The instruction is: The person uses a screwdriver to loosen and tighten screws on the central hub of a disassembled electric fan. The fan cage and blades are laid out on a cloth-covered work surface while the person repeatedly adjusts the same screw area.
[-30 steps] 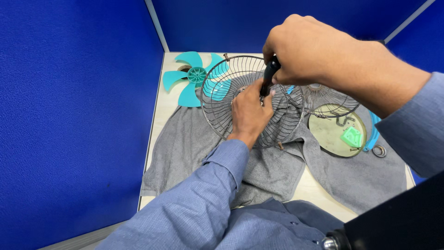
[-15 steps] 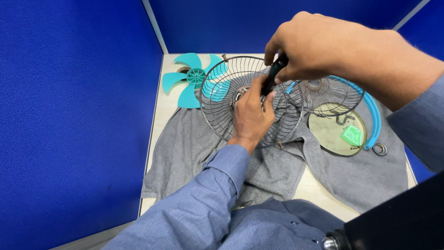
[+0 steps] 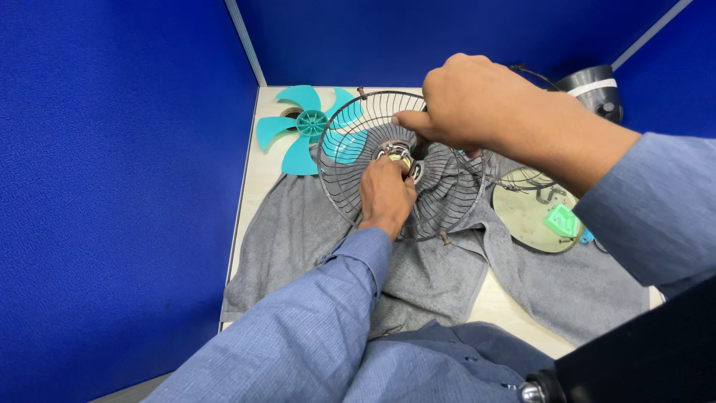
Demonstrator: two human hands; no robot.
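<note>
Wire fan guard lies on grey cloth, dished side up, axis roughly vertical. Left hand fingers pinch its centre hub. Right hand curled shut above; what it holds is hidden. Teal blade just beside.

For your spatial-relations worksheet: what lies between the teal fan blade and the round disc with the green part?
In the head view, the wire fan guard with both hands at its hub lies between the fan blade and disc.
</note>
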